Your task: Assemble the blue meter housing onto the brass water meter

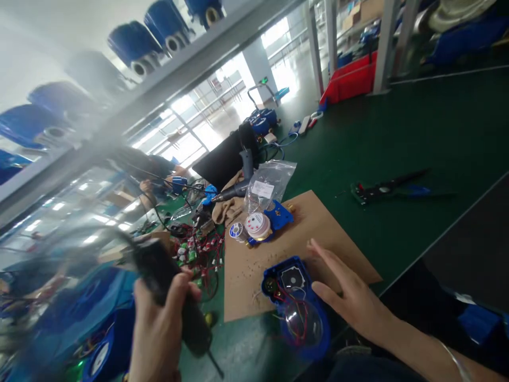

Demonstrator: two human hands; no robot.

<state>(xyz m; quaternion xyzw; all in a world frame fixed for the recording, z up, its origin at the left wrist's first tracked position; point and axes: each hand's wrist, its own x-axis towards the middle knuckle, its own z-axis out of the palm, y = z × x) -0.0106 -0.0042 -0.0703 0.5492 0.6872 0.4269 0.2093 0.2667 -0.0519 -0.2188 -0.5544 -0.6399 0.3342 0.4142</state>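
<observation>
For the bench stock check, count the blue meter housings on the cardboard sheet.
2. The white-dial housing sits at the cardboard sheet's far edge; the clear-domed housing at its near edge, by the right hand. Others may be hidden.

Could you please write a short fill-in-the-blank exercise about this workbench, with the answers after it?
1. The open right hand hovers beside a ____ plastic meter housing with red wires.
2. The sheet under that housing looks like ____.
3. The hand holding the black electric screwdriver is the person's ____ hand.
4. The mat under the sheet is ____.

Missing words: blue; cardboard; left; green.
</observation>
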